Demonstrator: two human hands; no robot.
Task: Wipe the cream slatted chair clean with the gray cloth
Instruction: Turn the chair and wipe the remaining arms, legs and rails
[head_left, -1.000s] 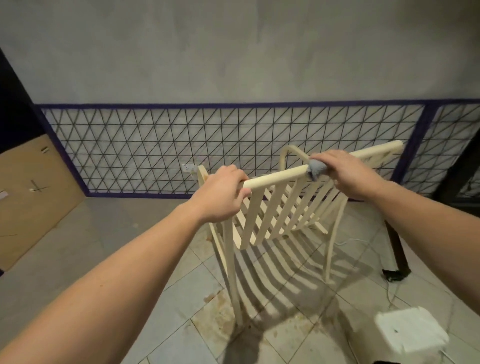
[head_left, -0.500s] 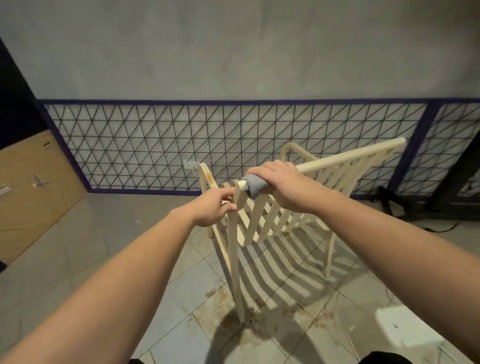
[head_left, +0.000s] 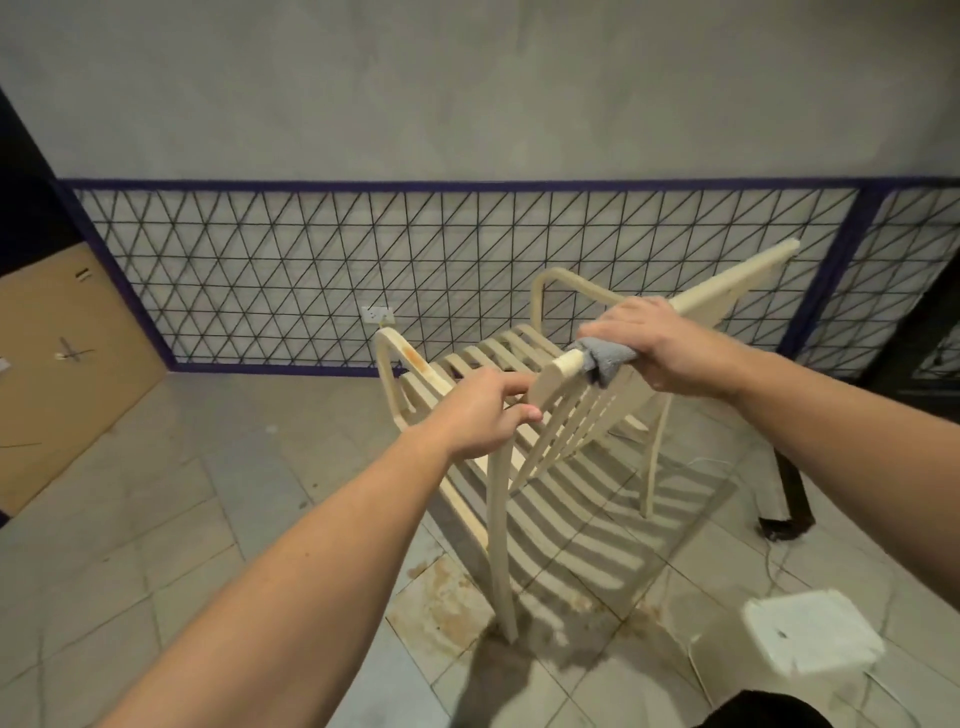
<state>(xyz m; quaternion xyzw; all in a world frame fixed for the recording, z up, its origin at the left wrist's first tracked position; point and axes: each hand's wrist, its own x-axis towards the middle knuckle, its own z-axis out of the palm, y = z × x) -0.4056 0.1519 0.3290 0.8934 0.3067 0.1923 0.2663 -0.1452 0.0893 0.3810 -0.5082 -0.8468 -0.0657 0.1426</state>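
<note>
The cream slatted chair (head_left: 563, 415) stands on the tiled floor in the middle of the view, its back toward me. My right hand (head_left: 657, 345) is wrapped around the top rail of the backrest near its left end, with the gray cloth (head_left: 605, 357) bunched under the palm against the rail. Just below and left of that rail end, my left hand (head_left: 485, 413) rests at the left upright of the backrest, its fingers loosely curled with the forefinger stretched toward the slats. An orange stain marks the chair's left armrest (head_left: 410, 358).
A white square stool (head_left: 810, 631) stands at the lower right, and a dark table leg (head_left: 789, 488) to the right of the chair. A blue-framed wire grid panel (head_left: 363, 270) runs along the gray wall. A brown board (head_left: 62, 364) leans at the left. The floor under the chair is stained.
My right hand slid the cloth left along the top rail to its end, then a little back right. My left hand let go of the rail and dropped to the left upright.
</note>
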